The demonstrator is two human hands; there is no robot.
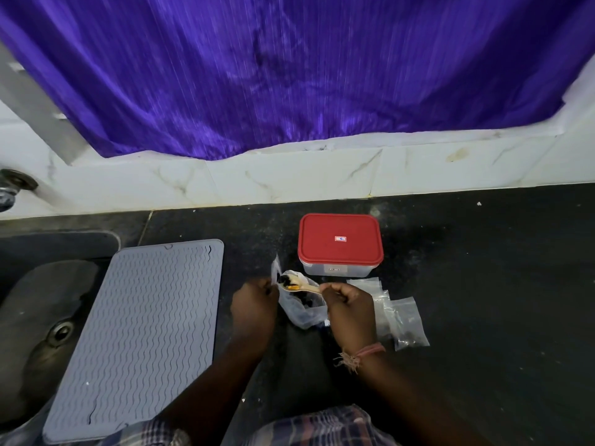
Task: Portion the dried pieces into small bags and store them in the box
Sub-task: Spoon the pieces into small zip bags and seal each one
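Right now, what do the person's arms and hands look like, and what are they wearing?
Both forearms are bare, with no gloves on the left hand or right hand. The right wrist carries a frayed pinkish thread band. Checked plaid clothing shows at the bottom edge.

Tap (11,188): cut by left edge; only flange and part of body seen. Sink (38,317): left part out of view, right rim under mat (138,336). Bag (302,307): near end behind hands; dark contents not identifiable. Spoon (301,286): handle end inside right hand (346,304). Left hand (254,304): fingertips hidden at bag mouth. Box (339,244): lid on, contents unseen; label too small to read. Sleeves (322,426): cut by bottom edge.
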